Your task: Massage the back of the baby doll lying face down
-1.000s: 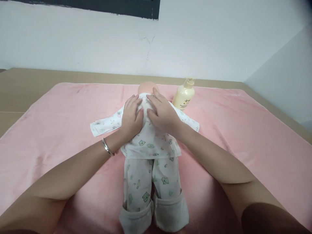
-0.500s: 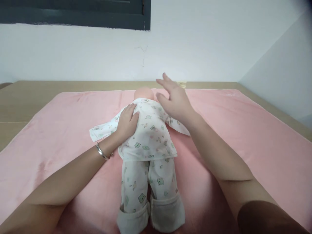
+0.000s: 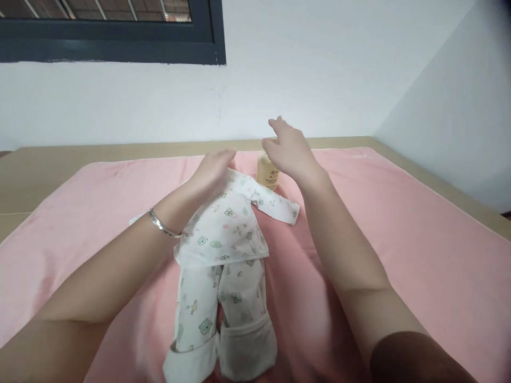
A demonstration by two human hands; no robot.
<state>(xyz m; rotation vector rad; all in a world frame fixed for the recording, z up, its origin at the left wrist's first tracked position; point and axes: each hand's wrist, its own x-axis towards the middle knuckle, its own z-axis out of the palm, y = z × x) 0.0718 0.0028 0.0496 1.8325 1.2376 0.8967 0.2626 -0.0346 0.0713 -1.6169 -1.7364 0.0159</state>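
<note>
Right hand (image 3: 293, 151) with thumb and fingers apart before a cream bottle's (image 3: 266, 173) top — contact unclear — left hand (image 3: 211, 169) flat, unclamped at the doll's (image 3: 223, 229) upper end, bottle beyond its sleeve (image 3: 277, 206), both on pink blanket (image 3: 359, 213).

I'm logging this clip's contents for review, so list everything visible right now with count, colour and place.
Blanket: one, pink, spread over the table
Table: one, light wood, beneath the blanket
Clothed doll: one, white-clad, lying mid-blanket, head not clearly visible
Printed top: one, white with green motifs, on the doll
Trousers: one pair, white printed, cuffs turned up, below the top
Bottle: one, pale yellow, standing beyond the doll, upper end obscured
Walls: two, white, back and right
Window: one, dark-framed, upper left
Bracelet: one, silver, left wrist
Left hand: one, bare, over the doll's shoulder end
Right hand: one, bare, fingers extended, in front of the bottle
</note>
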